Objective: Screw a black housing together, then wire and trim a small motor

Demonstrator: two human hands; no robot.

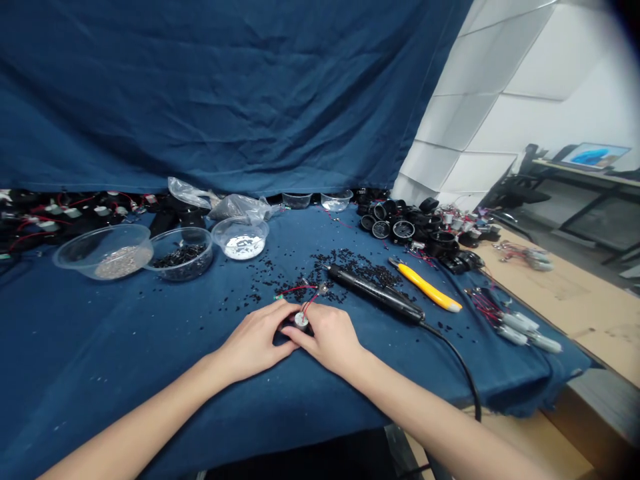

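Note:
Near the front middle of the blue-covered table, my left hand (pixel 260 337) and my right hand (pixel 333 333) meet around a small silver motor (pixel 301 320). Fingers of both hands are closed about it, and a dark part beneath it is mostly hidden by them. Red wires (pixel 311 301) rise from the motor's top towards a small piece just beyond the fingertips. Many tiny black pieces (pixel 350 260) lie scattered beyond my hands. A black electric screwdriver (pixel 375 293) rests to the right, its cable running to the front edge.
Clear bowls of small parts (pixel 183 257) stand at the left, beside a bowl with a white label (pixel 243 245). A yellow-handled tool (pixel 429 288) lies right of the screwdriver. Black round housings (pixel 400 223) are piled behind it, and wired silver motors (pixel 525 328) lie at the right edge.

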